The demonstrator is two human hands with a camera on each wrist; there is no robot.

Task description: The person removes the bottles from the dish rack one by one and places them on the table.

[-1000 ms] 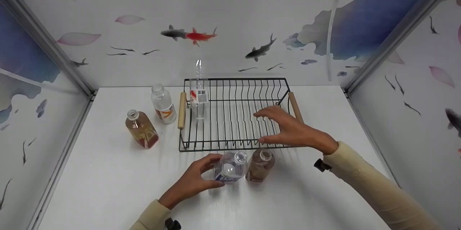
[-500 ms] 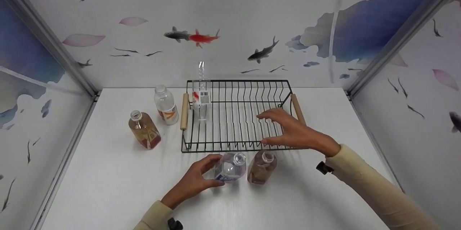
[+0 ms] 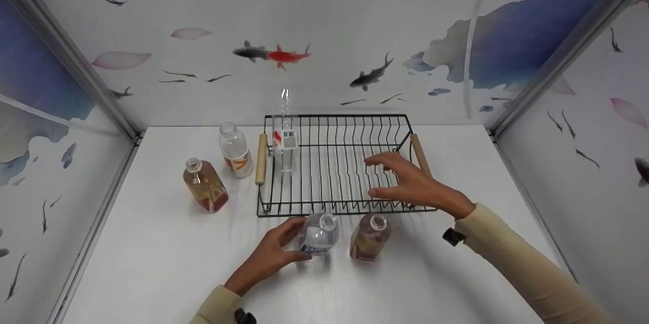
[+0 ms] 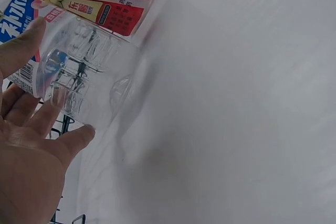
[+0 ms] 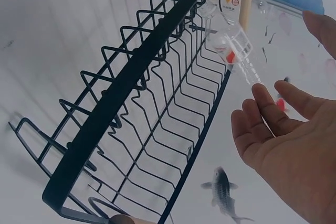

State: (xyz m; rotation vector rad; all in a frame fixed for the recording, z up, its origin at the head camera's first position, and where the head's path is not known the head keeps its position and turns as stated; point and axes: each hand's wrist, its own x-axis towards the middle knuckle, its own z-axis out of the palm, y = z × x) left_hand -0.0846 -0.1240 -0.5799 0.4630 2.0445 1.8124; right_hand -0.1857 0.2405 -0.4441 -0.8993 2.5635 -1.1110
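My left hand (image 3: 268, 255) grips a clear plastic bottle (image 3: 318, 235), its thumb and fingers on either side; the blue-and-white label (image 4: 18, 19) shows in the left wrist view. The bottle is uncapped and stands in front of the rack. Just right of it, and apart from it, stands a brownish bottle (image 3: 370, 238) with a red-and-yellow label (image 4: 105, 1). My right hand (image 3: 408, 182) hovers over the right side of the black wire rack (image 3: 324, 207), fingers spread and holding nothing. A clear bottle (image 3: 285, 136) stands inside the rack at its left end.
Left of the rack stand a clear bottle with an orange-marked label (image 3: 236, 154) and an amber bottle (image 3: 205, 187). The rack has wooden handles (image 3: 261, 159) at both ends. A printed wall (image 3: 324, 20) rises behind the white table (image 3: 167, 268).
My left hand has drawn the clear bottle slightly left, widening its gap from the brownish bottle. The head view has shifted a little. My right hand stays nearly where it was.
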